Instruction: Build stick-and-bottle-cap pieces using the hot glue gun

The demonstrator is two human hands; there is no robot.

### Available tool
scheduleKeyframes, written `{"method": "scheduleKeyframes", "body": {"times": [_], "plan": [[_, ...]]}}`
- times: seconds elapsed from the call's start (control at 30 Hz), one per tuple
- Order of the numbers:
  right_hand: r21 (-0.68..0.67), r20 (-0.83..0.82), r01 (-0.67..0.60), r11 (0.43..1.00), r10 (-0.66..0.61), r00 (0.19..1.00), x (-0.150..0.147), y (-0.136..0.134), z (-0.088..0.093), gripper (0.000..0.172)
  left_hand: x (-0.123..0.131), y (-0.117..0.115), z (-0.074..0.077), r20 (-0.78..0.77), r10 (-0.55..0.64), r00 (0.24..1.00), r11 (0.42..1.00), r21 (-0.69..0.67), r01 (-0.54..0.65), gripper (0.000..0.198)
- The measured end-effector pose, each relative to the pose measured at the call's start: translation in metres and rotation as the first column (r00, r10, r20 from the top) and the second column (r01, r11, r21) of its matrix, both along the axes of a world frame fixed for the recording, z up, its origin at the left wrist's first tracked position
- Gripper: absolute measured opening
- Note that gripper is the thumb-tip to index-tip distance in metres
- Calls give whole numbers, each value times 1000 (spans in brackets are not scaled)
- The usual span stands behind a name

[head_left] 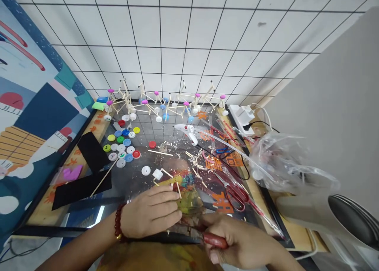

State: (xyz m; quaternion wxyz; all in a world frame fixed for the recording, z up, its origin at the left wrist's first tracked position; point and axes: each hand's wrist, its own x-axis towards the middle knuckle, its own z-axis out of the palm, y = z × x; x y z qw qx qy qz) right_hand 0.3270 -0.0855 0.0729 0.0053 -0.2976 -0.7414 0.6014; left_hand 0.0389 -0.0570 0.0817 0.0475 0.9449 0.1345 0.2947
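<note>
My left hand (152, 212), with a red bead bracelet (118, 223) on its wrist, lies palm down at the table's front edge, fingers together and pointing right. What lies under its fingers is hidden. My right hand (233, 239) is wrapped round the reddish handle (215, 240) of a tool whose tip points left, close to my left fingertips; the blade is hard to make out. Short wooden sticks (179, 190) and a white piece (158, 174) lie just beyond my left hand. A white disc (146, 171) sits to their left.
Bottle caps (121, 148) lie at the left, near black sheets (93, 152). Stick models (166, 105) line the back. A white glue gun (186, 133) stands mid-table. Red scissors (237, 196), a plastic bag (275, 160) and a power strip (241, 119) are at the right.
</note>
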Motion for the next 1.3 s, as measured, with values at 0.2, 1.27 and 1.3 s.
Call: {"method": "scheduleKeyframes", "body": {"times": [0.2,1.27,1.3], "plan": [[-117,-48,80,990,-86,995,5,-7,5,26,-21,2,-10,200,529,825,681,-680,-272,32],[125,-98,460,879,-451,887,-19,-11,-26,30,33,2,-21,-10,712,702,70,-994,-85,15],[148,-92,453,879,-444,892,-20,-11,-27,30,32,3,-21,-6,714,700,70,-994,-80,15]]}}
